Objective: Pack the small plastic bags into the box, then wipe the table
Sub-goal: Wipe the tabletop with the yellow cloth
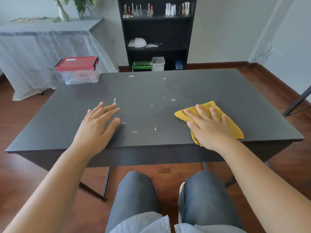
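Head view looks down over my knees at the dark grey rectangular table (202,84), and my right hand (208,126) lies flat, fingers spread, pressing on the folded mustard-yellow cloth (232,126) near the table's front right edge. The hand grips nothing; it is laid open on top of the fabric. The cloth's long axis runs on a diagonal, from its far-left corner toward the near right, where its end sits just at the front edge. My left hand (99,125) rests palm down and open on the bare tabletop at front left, fingers pointing away to the right, empty.

Between and beyond my hands, small white crumb-like specks (152,105) are scattered across the surface, and a faint smear crosses the middle.

The clear plastic storage box with a red clip-on lid (78,69) stands at the far left corner, lid closed, long side facing me. A pale label sits on the lid, too blurred to read, and the contents cannot be made out.

Behind the table stands a black shelving unit (156,31) holding small bottles, a green basket and a white bin. To the left is a table draped in pale cloth (42,41) with a white vase. The floor is reddish wood.
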Demonstrator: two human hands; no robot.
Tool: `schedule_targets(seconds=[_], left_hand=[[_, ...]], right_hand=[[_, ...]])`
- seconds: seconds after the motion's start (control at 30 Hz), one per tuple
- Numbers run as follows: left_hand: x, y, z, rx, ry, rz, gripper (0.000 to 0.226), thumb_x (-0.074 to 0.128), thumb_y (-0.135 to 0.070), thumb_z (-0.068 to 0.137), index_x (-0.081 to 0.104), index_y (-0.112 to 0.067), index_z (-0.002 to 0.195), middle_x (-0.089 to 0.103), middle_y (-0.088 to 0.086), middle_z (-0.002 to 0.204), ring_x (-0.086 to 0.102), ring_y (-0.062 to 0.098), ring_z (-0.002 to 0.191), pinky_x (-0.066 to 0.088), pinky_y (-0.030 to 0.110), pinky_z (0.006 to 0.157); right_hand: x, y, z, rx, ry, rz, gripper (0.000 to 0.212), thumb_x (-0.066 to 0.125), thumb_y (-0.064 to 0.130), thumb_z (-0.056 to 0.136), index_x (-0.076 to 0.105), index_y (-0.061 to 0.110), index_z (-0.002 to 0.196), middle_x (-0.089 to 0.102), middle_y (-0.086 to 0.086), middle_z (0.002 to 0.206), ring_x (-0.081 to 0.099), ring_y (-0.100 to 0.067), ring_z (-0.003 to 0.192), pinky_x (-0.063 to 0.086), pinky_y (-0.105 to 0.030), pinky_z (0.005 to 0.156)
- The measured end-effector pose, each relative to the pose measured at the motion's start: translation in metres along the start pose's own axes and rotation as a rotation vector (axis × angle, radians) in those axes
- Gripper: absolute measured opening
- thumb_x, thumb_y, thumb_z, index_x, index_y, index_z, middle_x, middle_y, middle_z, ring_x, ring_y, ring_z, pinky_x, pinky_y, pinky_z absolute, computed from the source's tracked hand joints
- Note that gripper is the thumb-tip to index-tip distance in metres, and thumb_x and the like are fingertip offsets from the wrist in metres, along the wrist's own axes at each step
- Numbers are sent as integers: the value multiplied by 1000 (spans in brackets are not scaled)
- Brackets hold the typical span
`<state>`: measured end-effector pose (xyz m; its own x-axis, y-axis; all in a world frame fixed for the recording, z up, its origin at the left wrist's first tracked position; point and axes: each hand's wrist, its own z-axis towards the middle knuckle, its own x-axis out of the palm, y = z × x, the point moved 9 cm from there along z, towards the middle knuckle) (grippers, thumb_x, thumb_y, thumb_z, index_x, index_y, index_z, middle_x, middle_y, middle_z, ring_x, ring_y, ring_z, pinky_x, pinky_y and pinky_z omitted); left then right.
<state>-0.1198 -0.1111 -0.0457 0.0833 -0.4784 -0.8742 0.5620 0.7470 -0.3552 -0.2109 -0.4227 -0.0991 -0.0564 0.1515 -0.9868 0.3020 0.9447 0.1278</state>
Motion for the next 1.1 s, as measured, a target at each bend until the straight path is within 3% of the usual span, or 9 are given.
schedule_targets(seconds=[0.17, 0.3, 0.47, 0.57, 0.63, 0.7, 0.87, 1.0, 1.1], left_hand=[[-20, 48, -10, -134, -114, -48, 42, 36, -40, 100, 55, -24, 134, 48, -5, 145, 25, 23, 144, 19, 49, 116], [-27, 78, -15, -284, -170, -118, 43, 30, -42, 102, 55, -25, 133, 47, -4, 146, 23, 20, 145, 21, 37, 113], [-25, 91, -10, -360, -160, -360, 49, 25, -49, 101, 56, -29, 133, 48, -9, 142, 32, -2, 131, 19, 19, 104], [-26, 119, -12, -506, -124, -651, 55, 23, -70, 89, 57, -47, 126, 45, -19, 141, 36, 1, 129, 22, 26, 106], [-31, 135, -12, -534, -136, -753, 57, 24, -71, 88, 57, -44, 126, 47, -17, 141, 40, 9, 132, 26, 32, 111], [-38, 148, -15, -539, -182, -769, 56, 26, -65, 92, 58, -38, 127, 52, -14, 136, 46, 13, 128, 32, 31, 107], [-58, 159, -28, -529, -322, -524, 47, 27, -58, 95, 61, -38, 122, 54, -18, 123, 48, 7, 118, 34, 24, 93], [-56, 147, -20, -440, -274, -332, 46, 28, -46, 101, 57, -25, 130, 56, -5, 130, 45, 15, 125, 28, 26, 95], [-46, 147, -15, -426, -196, -237, 46, 25, -47, 102, 54, -27, 131, 55, -5, 133, 41, 18, 130, 27, 28, 96]], right_hand=[[8, 78, -11, -311, 38, 57, 46, 7, 57, 95, 1, 63, 140, -13, 20, 159, -15, -26, 146, -13, -53, 114], [18, 147, -14, -542, 101, 42, 44, 8, 60, 95, 0, 67, 137, -17, 23, 157, -20, -23, 145, -18, -50, 113], [24, 212, -14, -702, 146, -18, 42, 7, 63, 93, -4, 71, 133, -16, 21, 158, -19, -25, 146, -17, -55, 112], [31, 258, -16, -782, 156, -57, 42, 6, 65, 92, -2, 72, 133, -17, 19, 158, -19, -28, 145, -18, -59, 110], [36, 291, -16, -819, 158, -63, 42, 7, 65, 92, -1, 72, 133, -16, 17, 159, -19, -30, 145, -18, -62, 108], [40, 322, -12, -832, 166, -55, 42, 8, 65, 93, 1, 72, 133, -15, 16, 159, -19, -31, 145, -19, -63, 107], [35, 357, 28, -738, 183, -40, 43, 9, 64, 93, 8, 69, 136, -10, 15, 161, -15, -31, 146, -15, -63, 109], [24, 327, 66, -534, 173, -4, 43, 10, 62, 95, 9, 68, 137, -9, 14, 161, -12, -29, 147, -13, -58, 112], [19, 281, 73, -393, 151, 50, 43, 11, 60, 96, 7, 67, 138, -10, 14, 161, -13, -27, 147, -12, -57, 113]])
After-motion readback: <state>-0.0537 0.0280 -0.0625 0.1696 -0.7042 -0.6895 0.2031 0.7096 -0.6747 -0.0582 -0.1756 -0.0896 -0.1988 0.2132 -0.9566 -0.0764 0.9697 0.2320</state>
